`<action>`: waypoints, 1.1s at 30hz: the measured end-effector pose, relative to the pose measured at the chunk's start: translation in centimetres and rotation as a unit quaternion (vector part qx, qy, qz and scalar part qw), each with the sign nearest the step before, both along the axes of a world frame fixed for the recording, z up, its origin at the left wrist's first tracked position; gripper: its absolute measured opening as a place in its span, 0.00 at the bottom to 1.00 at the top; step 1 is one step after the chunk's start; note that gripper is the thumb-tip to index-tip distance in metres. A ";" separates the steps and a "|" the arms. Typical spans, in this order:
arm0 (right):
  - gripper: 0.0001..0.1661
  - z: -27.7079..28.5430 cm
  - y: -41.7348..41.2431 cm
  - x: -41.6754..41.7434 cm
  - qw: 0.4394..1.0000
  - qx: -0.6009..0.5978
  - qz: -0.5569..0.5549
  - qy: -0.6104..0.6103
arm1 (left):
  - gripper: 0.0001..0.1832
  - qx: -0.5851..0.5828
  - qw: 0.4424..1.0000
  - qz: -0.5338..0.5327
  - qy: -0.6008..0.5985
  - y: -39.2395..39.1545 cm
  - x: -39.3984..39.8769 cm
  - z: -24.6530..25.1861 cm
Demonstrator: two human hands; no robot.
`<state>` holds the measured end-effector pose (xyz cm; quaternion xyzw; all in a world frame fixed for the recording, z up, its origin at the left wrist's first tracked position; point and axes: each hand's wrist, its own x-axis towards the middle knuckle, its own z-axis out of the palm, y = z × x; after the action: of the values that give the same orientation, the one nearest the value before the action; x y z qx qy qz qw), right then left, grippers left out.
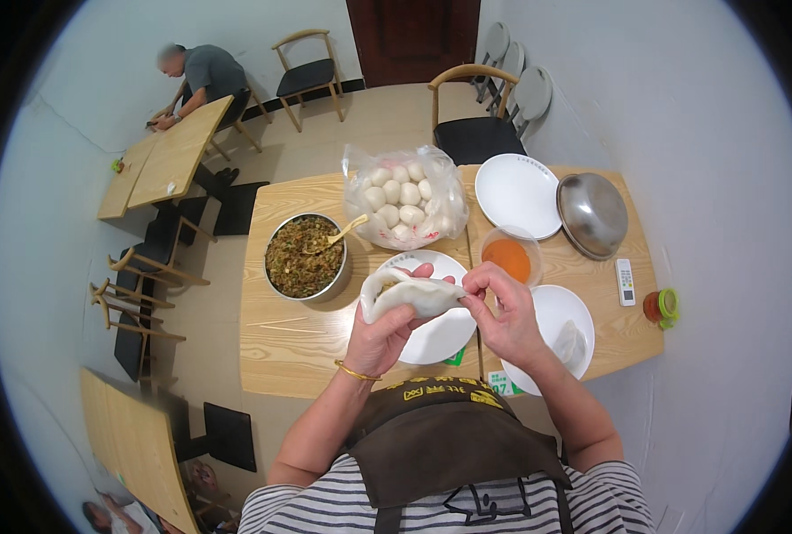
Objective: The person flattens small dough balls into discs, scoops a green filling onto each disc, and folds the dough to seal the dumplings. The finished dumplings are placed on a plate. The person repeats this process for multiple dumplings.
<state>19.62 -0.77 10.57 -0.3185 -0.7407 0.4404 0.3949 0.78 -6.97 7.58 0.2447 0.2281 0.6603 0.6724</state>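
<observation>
A white dough wrapper folded around filling [412,297] lies in my left hand [386,330], its left end gaping. At its right tip, my right hand [502,310] pinches the edge between thumb and forefinger. Beneath both hands is a white plate [436,344]. To the left stands a metal bowl of chopped filling [304,257] with a pale spoon [349,229] in it. Behind the plate sits a clear plastic bag of white dough balls [406,193]. One finished dumpling [571,344] rests on another white plate [549,300] at the right.
A clear tub of orange liquid [506,259], stacked white plates [516,193], an upturned metal bowl [593,215], a remote control [625,282] and a green-lidded jar [661,307] stand on the right. Chopsticks [289,327] lie at left. Another person [212,73] sits at a far table.
</observation>
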 end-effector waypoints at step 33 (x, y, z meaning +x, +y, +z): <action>0.15 3.5 1.3 0.4 0.962 0.169 0.085 -0.197 | 0.18 0.027 0.935 -0.046 0.350 0.7 1.4 -0.5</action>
<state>20.05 0.48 14.12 -0.2636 -0.8918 0.2694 0.2502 2.15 -6.32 7.04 0.4890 0.4192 0.5070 0.5729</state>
